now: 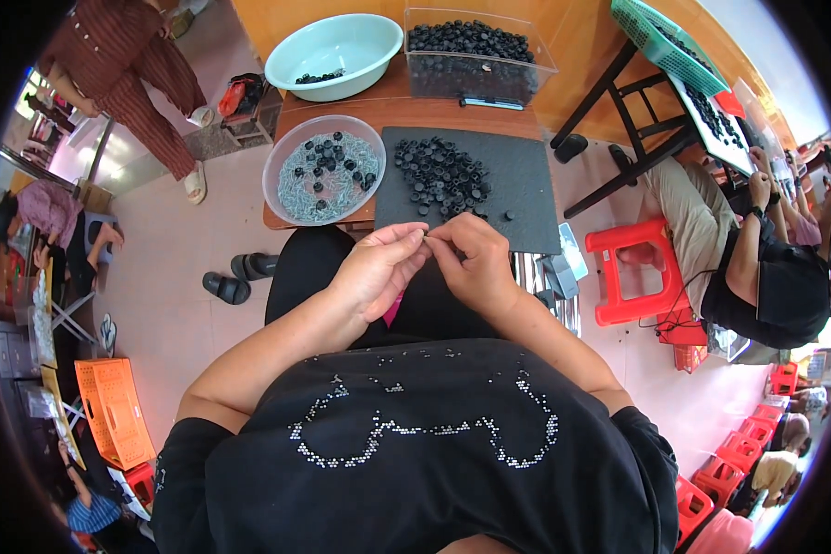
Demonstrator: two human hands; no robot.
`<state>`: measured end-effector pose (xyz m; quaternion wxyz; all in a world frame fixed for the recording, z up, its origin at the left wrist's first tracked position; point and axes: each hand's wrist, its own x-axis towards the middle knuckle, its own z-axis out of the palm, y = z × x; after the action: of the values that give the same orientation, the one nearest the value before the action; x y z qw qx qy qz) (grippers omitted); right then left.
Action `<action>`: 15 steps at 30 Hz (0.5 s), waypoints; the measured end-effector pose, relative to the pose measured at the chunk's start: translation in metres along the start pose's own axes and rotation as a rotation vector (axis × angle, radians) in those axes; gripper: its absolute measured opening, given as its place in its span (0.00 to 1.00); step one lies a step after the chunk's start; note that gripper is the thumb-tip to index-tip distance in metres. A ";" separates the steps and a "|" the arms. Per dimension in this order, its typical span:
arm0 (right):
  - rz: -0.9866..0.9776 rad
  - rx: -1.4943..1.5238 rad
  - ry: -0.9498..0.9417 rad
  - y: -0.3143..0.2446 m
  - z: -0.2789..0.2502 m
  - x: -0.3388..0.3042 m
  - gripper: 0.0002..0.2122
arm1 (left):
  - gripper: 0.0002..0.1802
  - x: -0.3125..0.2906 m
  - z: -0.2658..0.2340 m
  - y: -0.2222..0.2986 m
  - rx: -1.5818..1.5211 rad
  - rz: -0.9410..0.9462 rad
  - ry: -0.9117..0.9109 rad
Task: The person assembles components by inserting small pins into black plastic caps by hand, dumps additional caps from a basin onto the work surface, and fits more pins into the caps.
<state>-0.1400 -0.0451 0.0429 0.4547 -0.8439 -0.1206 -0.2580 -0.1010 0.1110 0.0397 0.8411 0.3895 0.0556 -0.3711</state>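
Note:
My left hand [376, 270] and my right hand [478, 262] meet fingertip to fingertip above my lap, at the near edge of a dark grey mat [526, 189]. Both are closed in a pinch, and whatever sits between the fingertips is too small and covered to make out. Just beyond them, a heap of small black round caps [440, 171] lies on the mat. One loose cap [509, 215] rests apart to its right. Left of the mat stands a translucent round bowl [272, 189] full of thin pale silvery pieces, with several black caps on top.
Behind the bowl is a pale green basin [286, 55] with some black parts. A clear box [549, 66] of black parts stands beside it, a pen [494, 102] before it. Rightward are a red stool [593, 277] and a seated person [785, 277]. Slippers [226, 287] lie left.

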 end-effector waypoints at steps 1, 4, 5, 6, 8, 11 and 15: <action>-0.012 0.013 0.007 0.001 0.001 0.000 0.03 | 0.10 0.002 -0.004 -0.002 -0.002 -0.001 0.002; -0.038 0.035 0.015 0.008 0.006 -0.003 0.04 | 0.10 0.004 -0.013 -0.005 -0.084 -0.084 -0.024; -0.055 0.043 0.017 0.010 0.007 -0.004 0.05 | 0.10 0.004 -0.014 -0.005 -0.082 -0.088 -0.024; -0.052 0.042 0.014 0.008 0.006 -0.003 0.05 | 0.10 0.005 -0.015 -0.005 -0.081 -0.093 -0.025; 0.080 0.108 -0.054 0.002 0.004 -0.001 0.08 | 0.11 0.007 -0.018 -0.001 -0.105 -0.096 -0.050; 0.216 0.206 -0.025 0.011 0.005 -0.001 0.11 | 0.11 0.005 -0.011 0.007 -0.124 -0.098 -0.039; 0.264 0.248 -0.051 0.023 0.011 -0.005 0.11 | 0.11 0.006 -0.012 0.007 -0.088 -0.091 -0.017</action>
<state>-0.1306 -0.0486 0.0184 0.5820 -0.7961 -0.0510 -0.1577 -0.0897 0.1187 0.0330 0.8400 0.3463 0.0825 -0.4095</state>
